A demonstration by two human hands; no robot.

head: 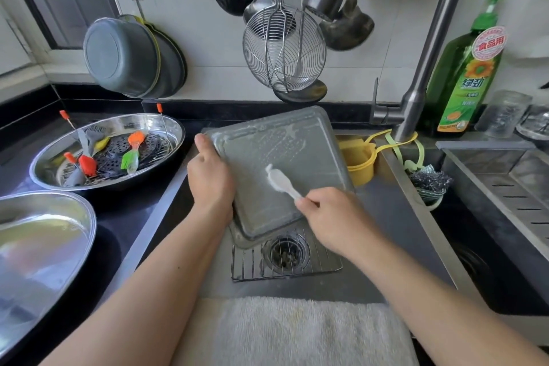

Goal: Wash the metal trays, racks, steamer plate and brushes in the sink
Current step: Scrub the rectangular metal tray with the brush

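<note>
- While the left hand grips the left edge of a grey metal tray, thumb curled over its far corner, the tray stands tilted in the sink, its far edge leaning toward the back wall.
- The right hand has its fingers curled round the handle of a white brush, whose head lies on the soapy face of the tray.
- A second tray shows just under the near edge of the first, resting on a wire rack over the drain.
- On the counter to the left, a round steel basin holds a perforated steamer plate and orange, green and grey silicone brushes.
- Nearer, another steel basin sits at the left edge.
- Far right, beside the tap, stands a green bottle of dish soap; its round red label reads "食品用" and its front "绿劲".
- A yellow cup hangs inside the sink's right wall.
- A white towel lies over the near rim.
</note>
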